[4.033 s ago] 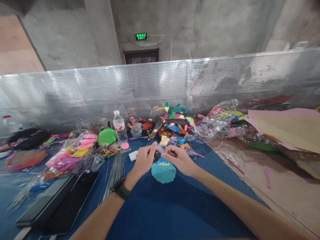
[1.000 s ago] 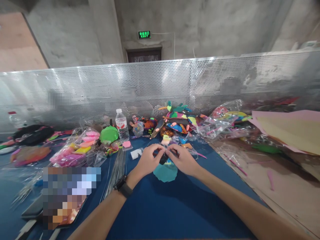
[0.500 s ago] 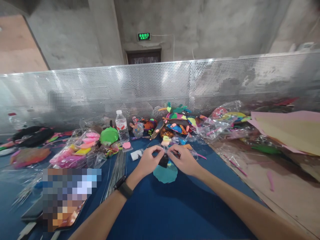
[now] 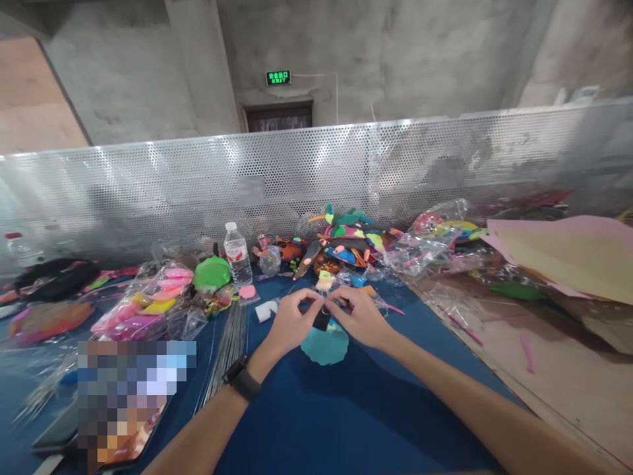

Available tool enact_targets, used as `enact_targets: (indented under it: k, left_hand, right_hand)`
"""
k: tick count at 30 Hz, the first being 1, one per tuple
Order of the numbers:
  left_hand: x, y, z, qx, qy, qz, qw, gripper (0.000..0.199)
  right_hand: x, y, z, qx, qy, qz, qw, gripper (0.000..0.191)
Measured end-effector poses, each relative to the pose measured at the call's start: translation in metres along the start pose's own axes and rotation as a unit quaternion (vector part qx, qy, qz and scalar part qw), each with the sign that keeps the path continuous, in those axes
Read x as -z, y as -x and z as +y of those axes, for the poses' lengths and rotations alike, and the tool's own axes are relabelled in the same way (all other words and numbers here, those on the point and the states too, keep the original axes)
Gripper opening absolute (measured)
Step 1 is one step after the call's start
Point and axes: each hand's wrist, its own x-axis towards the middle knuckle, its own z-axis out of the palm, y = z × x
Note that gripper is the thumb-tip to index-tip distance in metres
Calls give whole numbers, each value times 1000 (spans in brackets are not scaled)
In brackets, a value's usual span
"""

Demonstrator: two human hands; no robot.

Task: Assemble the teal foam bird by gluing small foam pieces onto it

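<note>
My left hand (image 4: 297, 318) and my right hand (image 4: 361, 316) meet above the blue table, fingertips pinched close together. Between them is a small black piece (image 4: 322, 319); its upper end is hidden by the fingers, so which hand grips it is hard to tell. Under the hands lies a flat teal sheet (image 4: 324, 346) with a wavy edge. Just beyond the fingertips sits a small yellow and pale piece (image 4: 325, 280). A dark watch (image 4: 243, 378) is on my left wrist.
A water bottle (image 4: 238, 254), a green lump (image 4: 211, 272) and bagged coloured clay (image 4: 161, 307) stand left. Thin wires (image 4: 228, 346) and a blurred screen (image 4: 131, 402) lie nearer. Clay figures (image 4: 341, 244) are piled behind; pink and yellow sheets (image 4: 568, 257) lie right.
The whole view has shifted slightly, with things appearing a little further left. Both hands keep their pinch over the teal sheet, and the black piece looks slightly turned.
</note>
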Motion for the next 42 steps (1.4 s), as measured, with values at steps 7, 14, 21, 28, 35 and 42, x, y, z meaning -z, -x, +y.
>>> enact_targets:
  k: [7, 14, 21, 28, 35, 42]
  left_hand:
    - [3, -3, -8, 8, -4, 6, 1000, 19]
    - [2, 0, -2, 9, -9, -4, 1000, 19]
    - [5, -3, -5, 11, -3, 20, 1000, 23]
    - [11, -5, -4, 1, -8, 30, 1000, 28]
    - [8, -5, -12, 14, 26, 14, 999, 28]
    - [7, -3, -4, -15, -17, 11, 1000, 24]
  right_hand:
    - [6, -1, 8, -11, 22, -20, 999, 21]
    - [2, 0, 3, 3, -2, -18, 1000, 19]
    - [4, 0, 3, -4, -4, 6, 1000, 25]
    - [7, -4, 10, -25, -33, 5, 999, 29]
    - [10, -4, 10, -26, -49, 9, 998, 32]
    - [6, -1, 2, -44, -86, 0, 995, 25]
